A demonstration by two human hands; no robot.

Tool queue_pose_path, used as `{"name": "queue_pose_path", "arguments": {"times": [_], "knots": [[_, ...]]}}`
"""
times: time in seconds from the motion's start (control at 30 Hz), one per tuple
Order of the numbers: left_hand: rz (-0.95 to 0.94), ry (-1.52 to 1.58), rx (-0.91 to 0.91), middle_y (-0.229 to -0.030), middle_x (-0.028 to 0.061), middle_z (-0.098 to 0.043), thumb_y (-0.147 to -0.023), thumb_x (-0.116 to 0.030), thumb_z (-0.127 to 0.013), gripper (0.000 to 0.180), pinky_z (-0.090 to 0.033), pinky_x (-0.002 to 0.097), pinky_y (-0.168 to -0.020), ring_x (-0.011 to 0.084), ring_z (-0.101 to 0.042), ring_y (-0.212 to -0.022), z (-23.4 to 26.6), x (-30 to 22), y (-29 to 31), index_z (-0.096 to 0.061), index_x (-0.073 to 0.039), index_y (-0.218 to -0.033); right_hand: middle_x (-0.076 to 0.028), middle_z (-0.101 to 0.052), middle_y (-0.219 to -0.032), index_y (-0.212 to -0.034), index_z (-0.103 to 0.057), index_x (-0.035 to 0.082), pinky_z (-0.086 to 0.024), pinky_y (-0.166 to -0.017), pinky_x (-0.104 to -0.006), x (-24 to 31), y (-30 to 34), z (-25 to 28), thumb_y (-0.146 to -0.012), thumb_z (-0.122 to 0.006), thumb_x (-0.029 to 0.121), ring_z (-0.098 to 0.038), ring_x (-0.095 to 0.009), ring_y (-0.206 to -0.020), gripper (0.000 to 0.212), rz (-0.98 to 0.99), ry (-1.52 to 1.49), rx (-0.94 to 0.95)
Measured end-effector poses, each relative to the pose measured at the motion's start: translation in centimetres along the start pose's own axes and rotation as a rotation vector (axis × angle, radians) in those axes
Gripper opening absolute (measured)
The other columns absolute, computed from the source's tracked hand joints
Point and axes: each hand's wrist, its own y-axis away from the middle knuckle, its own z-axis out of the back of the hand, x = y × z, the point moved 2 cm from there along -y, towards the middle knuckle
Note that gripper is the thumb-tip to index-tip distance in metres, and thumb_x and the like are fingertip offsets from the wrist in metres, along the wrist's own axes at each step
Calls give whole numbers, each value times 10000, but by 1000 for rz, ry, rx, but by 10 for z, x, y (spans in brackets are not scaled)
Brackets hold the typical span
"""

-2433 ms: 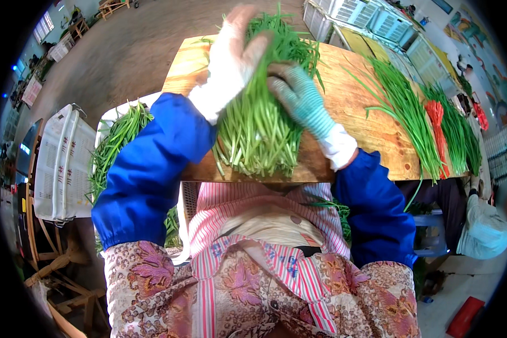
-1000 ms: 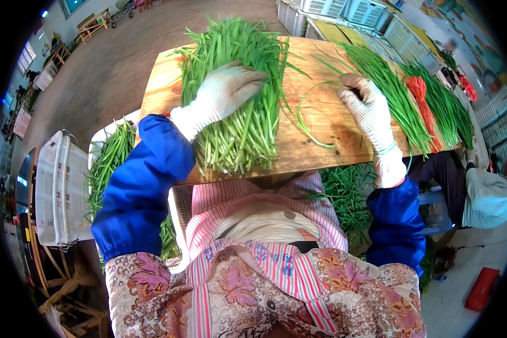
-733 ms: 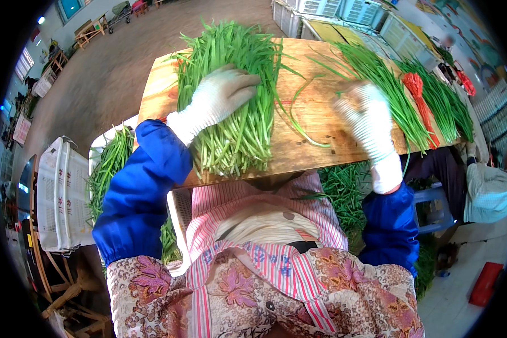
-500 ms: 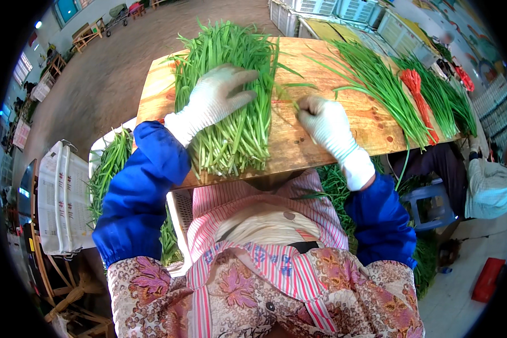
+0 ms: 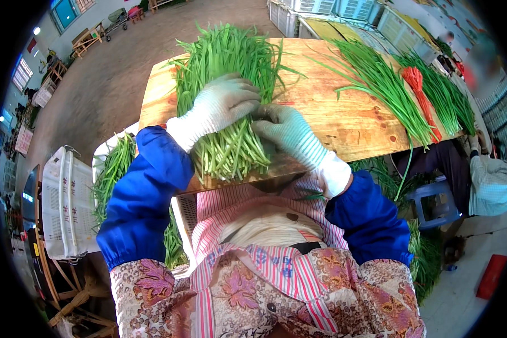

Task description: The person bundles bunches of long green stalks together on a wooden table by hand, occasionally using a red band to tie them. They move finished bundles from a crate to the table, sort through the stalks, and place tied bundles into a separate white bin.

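Note:
A thick bundle of garlic chives [image 5: 225, 53] lies on the wooden board [image 5: 321, 79], leaf tips away from me and pale cut stems toward me. Across its middle rests my left hand [image 5: 222, 104] in a white ribbed glove, fingers stretched out and lying over the stalks. My right hand [image 5: 290, 132], gloved alike, is at the bundle's right side, close to the left fingertips. Its fingers are bent and closed on the edge of the chives; their tips are partly hidden.
Looser chives [image 5: 383, 84] lie on the board's right, beside red ties [image 5: 416, 93] and another green bunch [image 5: 439, 96]. Chives fill a white container [image 5: 112, 169] at the left. A blue stool [image 5: 434, 203] and a co-worker's sleeve [image 5: 493, 183] are at the right. Crates [image 5: 400, 34] stand beyond.
My right hand has moved left from the bare board to the bundle's edge. The thin leaf bits it was pinching no longer show. My left hand's fingers have drawn closer together on the bundle.

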Motion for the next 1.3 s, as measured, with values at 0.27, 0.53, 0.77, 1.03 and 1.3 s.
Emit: {"name": "queue_pose_path", "arguments": {"times": [0.27,0.53,0.77,1.03,1.3], "knots": [[-5,-21,31,-1025,109,-622,-851,-205,-544,212,-345,425,-1002,272,-563,-1015,-4,-1,-1,-642,-41,-942,-46,-605,-805,-1088,-593,8,-445,-570,-230,18,21,37,-809,-547,112,-548,-96,-655,302,6,-9,-144],[-42,-31,93,-993,135,-612,-802,-179,-527,206,-336,466,-992,315,-534,-1041,5,-7,-5,-636,-30,-895,-134,-561,-982,-1055,-585,94,-457,-754,-399,11,31,0,-765,-590,118,-551,-328,-895,291,702,565,53],[21,-20,58,-964,129,-622,-756,-133,-575,164,-352,461,-975,318,-552,-1010,3,-20,-20,-635,-32,-871,-162,-590,-888,-950,-611,36,-476,-690,-397,-5,130,196,-779,-626,248,-584,-326,-815,273,265,872,-876],[123,48,111,-980,151,-612,-708,-47,-611,284,-334,463,-999,347,-546,-1028,12,-33,-29,-596,-10,-990,-170,-637,-819,-1032,-576,82,-507,-676,-401,-149,235,250,-786,-601,175,-623,-342,-756,264,-158,680,-822],[149,38,228,-993,162,-608,-714,-47,-609,282,-327,469,-1003,366,-525,-1050,11,-30,-35,-597,-18,-994,-156,-638,-994,-1083,-615,83,-489,-786,-392,-120,247,209,-810,-583,248,-612,-303,-916,320,-118,580,-112]]}}
